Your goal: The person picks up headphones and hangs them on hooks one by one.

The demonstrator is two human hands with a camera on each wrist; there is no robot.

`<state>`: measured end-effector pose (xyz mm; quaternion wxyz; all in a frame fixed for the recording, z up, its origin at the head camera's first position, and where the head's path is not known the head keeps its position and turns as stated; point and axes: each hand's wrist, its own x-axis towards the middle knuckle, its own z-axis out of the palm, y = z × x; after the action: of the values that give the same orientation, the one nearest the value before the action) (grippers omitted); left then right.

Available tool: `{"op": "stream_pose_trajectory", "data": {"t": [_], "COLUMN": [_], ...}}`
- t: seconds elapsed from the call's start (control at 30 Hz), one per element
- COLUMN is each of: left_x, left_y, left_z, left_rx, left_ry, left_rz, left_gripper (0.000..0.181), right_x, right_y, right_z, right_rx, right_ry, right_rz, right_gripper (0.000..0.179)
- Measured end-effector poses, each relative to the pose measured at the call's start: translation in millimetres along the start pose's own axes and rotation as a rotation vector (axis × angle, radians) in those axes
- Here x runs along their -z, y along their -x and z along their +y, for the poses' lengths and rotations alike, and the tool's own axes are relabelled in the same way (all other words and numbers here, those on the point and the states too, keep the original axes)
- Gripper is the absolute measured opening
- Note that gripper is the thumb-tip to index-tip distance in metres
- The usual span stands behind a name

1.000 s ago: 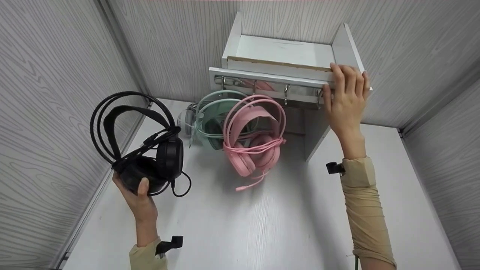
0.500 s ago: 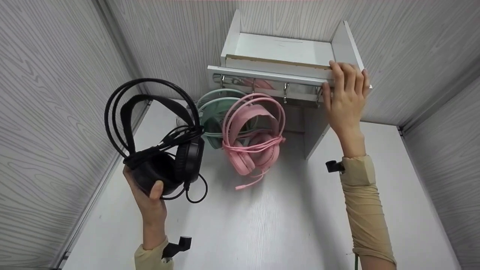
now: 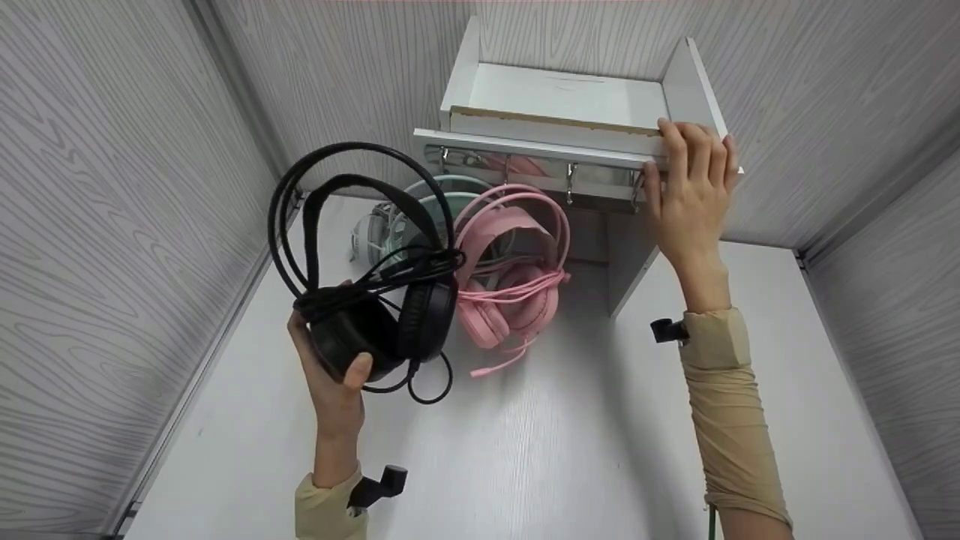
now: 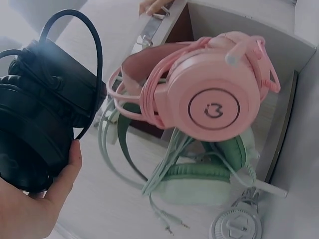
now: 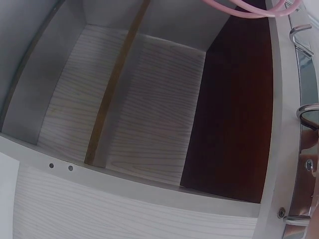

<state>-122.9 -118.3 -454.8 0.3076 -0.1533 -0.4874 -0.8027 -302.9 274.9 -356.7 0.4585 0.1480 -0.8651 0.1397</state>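
Black headphones [image 3: 431,319] are raised off the table in my left hand [image 3: 336,405], which grips them by one ear cup, thumb on the near side. Their cable is bundled across the cups, and they overlap the hanging sets in the head view. Pink headphones [image 3: 480,319] hang from the hook rail [image 3: 517,146], with green headphones [image 4: 194,191] to their left and a grey-white pair [image 4: 235,224] farther left. My right hand [image 3: 691,199] holds the rail's right end, fingers over the top edge and thumb at the front.
Two bare metal hooks, one a mid-rail hook [image 3: 571,184], sit between the pink headphones and my right hand. The white shelf unit [image 3: 570,94] has an upper tray and a side panel [image 3: 630,262] reaching down to the white table [image 3: 525,457]. Grained walls [image 3: 112,187] enclose the table.
My left hand has carried the black headphones rightward, toward the hanging headphones; they now overlap the green and pink ones in the head view. My right hand stays on the rail.
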Motion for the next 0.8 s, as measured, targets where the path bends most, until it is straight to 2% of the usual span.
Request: {"op": "stream_pose_trajectory", "data": {"t": [0.3, 0.6, 0.8], "left_x": [-23.6, -52.1, -68.9], "left_y": [3.8, 12.3, 19.5], "left_z": [-8.6, -15.7, -21.1], "left_rx": [0.005, 0.044, 0.079], "left_ry": [-0.075, -0.089, -0.164], "left_rz": [-0.096, -0.181, -0.22], "left_gripper": [0.086, 0.096, 0.106], "right_x": [0, 0, -1], "right_y": [1.0, 2.5, 2.4], "right_z": [0, 0, 0], "right_rx": [0.006, -0.004, 0.0], "right_ry": [0.008, -0.019, -0.016], "right_rz": [-0.002, 0.004, 0.004], "right_gripper": [0.045, 0.044, 0.044]}}
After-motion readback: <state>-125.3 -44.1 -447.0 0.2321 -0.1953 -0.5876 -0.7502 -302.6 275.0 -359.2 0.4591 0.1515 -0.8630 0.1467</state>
